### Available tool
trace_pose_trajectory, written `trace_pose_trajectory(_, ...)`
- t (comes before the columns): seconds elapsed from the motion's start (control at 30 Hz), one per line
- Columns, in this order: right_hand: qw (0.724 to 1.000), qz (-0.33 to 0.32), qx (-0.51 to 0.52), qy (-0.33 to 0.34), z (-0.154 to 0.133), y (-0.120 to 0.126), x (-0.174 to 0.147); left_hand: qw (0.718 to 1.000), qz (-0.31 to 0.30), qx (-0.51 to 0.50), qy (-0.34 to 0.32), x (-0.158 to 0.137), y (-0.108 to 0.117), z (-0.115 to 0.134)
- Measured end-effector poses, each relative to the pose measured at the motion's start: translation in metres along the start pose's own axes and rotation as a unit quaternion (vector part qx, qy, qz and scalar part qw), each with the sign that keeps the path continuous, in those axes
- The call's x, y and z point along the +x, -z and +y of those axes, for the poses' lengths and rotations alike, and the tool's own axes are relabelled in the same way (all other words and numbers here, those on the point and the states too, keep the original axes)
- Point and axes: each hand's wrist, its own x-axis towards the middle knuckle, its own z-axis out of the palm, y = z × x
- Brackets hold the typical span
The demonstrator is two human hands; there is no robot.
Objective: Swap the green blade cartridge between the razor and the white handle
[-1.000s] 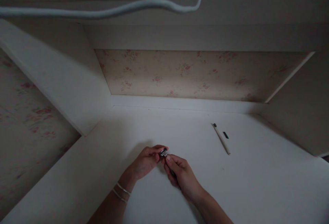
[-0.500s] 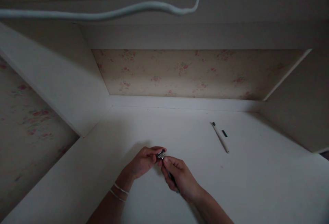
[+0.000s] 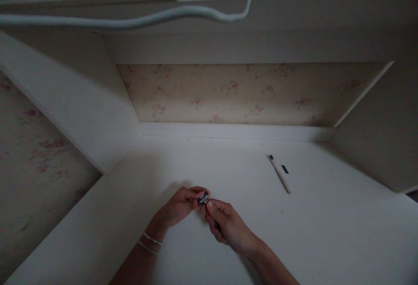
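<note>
Left hand (image 3: 181,206) and right hand (image 3: 225,226) meet in the lower centre of the frame, fingertips together just above the white matte desk surface (image 3: 326,232). Both are curled closed on a small dark, shiny metallic object (image 3: 203,198), pinched between the left thumb and forefinger and met from the right by the right thumb and forefinger. Only a short glinting part shows between the fingertips; a thin dark length seems to run down under the right palm, so the object's long axis probably lies from upper left to lower right, along the right hand, but the light is too dim to be sure. The object sits directly between the two hands, touching both; neither hand is clearly nearer. Two thin pale bangles (image 3: 148,243) ring the left wrist. To the right and well apart from the hands, in the centre right of the frame, lies a slim cream-coloured stick with a dark tip (image 3: 280,175), its axis slanting from upper left to lower right, dark end farthest away. Just beside it on the right is a small black oblong piece (image 3: 285,169), apart from the stick. The desk is smooth and bare-looking, walled by white panels; the back panel carries faded floral-patterned paper (image 3: 244,93). Along the top of the frame a pale grey cable (image 3: 130,20) sags across.
</note>
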Motion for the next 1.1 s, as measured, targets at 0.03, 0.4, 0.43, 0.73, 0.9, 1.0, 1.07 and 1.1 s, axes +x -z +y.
trace_pose_trajectory(0.03, 1.0, 0.009, -0.007, 0.008, 0.0001, -0.0009, 0.0004, 1.0, 0.006, -0.003, -0.005, 0.0007, -0.0007, -0.0005)
trace_pose_trajectory(0.4, 0.995, 0.04, -0.075, 0.053, 0.0017, -0.0016, 0.0014, 0.993, 0.073, -0.087, 0.007, 0.0037, -0.0034, -0.0066)
trace_pose_trajectory(0.43, 0.994, 0.049, -0.078, 0.055, 0.0026, -0.0025, 0.0013, 0.993, 0.074, -0.09, 0.006, 0.0039, -0.0034, -0.0068)
trace_pose_trajectory(0.73, 0.993, 0.09, -0.063, 0.033, 0.0085, -0.0062, 0.0006, 0.992, 0.074, -0.097, -0.023, 0.0058, -0.006, -0.0076)
trace_pose_trajectory(0.9, 0.989, 0.106, -0.088, 0.046, 0.0077, -0.0072, -0.0002, 0.991, 0.083, -0.102, -0.03, 0.0057, -0.0056, -0.0091)
trace_pose_trajectory(1.0, 0.989, 0.111, -0.085, 0.043, 0.0073, -0.0076, 0.0004, 0.99, 0.085, -0.107, -0.024, 0.006, -0.0055, -0.0093)
trace_pose_trajectory(1.07, 0.99, 0.111, -0.074, 0.039, 0.0071, -0.0075, 0.0008, 0.991, 0.083, -0.107, -0.021, 0.0062, -0.0056, -0.0088)
trace_pose_trajectory(1.1, 0.991, 0.111, -0.066, 0.037, 0.0069, -0.0074, 0.001, 0.991, 0.082, -0.105, -0.018, 0.0062, -0.0056, -0.0085)
